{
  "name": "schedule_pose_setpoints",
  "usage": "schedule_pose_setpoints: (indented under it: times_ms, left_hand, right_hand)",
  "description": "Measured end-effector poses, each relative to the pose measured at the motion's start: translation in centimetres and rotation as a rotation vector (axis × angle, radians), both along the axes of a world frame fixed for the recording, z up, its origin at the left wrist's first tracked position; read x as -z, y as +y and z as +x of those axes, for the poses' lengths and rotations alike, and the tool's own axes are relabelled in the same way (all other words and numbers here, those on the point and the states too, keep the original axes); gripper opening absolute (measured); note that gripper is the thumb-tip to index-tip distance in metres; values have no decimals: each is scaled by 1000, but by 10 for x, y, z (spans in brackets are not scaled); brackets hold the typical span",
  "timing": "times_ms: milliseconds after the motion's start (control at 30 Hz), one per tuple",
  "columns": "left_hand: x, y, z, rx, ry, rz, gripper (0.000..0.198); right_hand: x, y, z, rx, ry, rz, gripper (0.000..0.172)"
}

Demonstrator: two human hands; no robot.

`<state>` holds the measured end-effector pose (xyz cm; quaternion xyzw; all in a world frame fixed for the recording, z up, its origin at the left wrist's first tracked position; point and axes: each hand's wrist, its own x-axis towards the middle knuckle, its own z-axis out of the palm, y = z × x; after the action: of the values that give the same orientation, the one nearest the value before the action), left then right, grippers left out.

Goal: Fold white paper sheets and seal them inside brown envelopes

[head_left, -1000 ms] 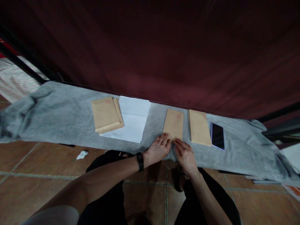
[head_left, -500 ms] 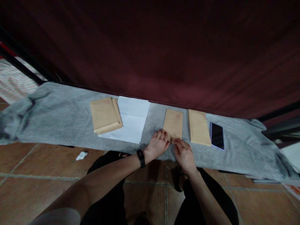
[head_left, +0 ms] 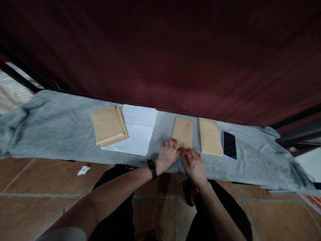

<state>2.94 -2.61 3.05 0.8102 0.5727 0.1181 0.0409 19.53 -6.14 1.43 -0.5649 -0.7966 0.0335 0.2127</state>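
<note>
Envelope, brown and plain, flat on the gray cloth covering the surface, about midway along it and closer to the near edge than the far one, long side running from near to far. Left grip at the envelope's near left corner, fingers curled under with knuckles up, touching the paper there; cannot tell pinching from mere pressing, the fingertips being hidden beneath the knuckles. Black band around the left wrist, just off the near edge. Right grip just beside the left one, spread loosely with fingers stretched forward, tips on the envelope's near edge, thumb pointing toward the left grip, nothing visibly enclosed. Both grips almost touching each other over the near edge of the surface. Second envelope of the same brown, flat just beside the first on its right, apart from it by a thin strip of cloth. Dark phone, screen up, just beside that second envelope, further toward the right end. Small stack of brown envelopes well apart toward the left end, slightly fanned, overlapping the left side of a white sheet lying between stack and grips. Dark red curtain hanging along the far edge. Cloth bunched at both ends of the surface. Reddish tiled floor below the near edge, with a white paper scrap on it near the left half.
</note>
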Motion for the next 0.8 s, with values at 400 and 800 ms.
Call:
schedule_pose_setpoints:
  times_ms: [400,800]
  left_hand:
    - [10,6,-8,-74,-401,-100,67]
    - [21,16,4,-88,-1089,-400,64]
  right_hand:
    - [0,0,-3,26,-43,21,20]
    - [3,2,-11,76,-84,94,39]
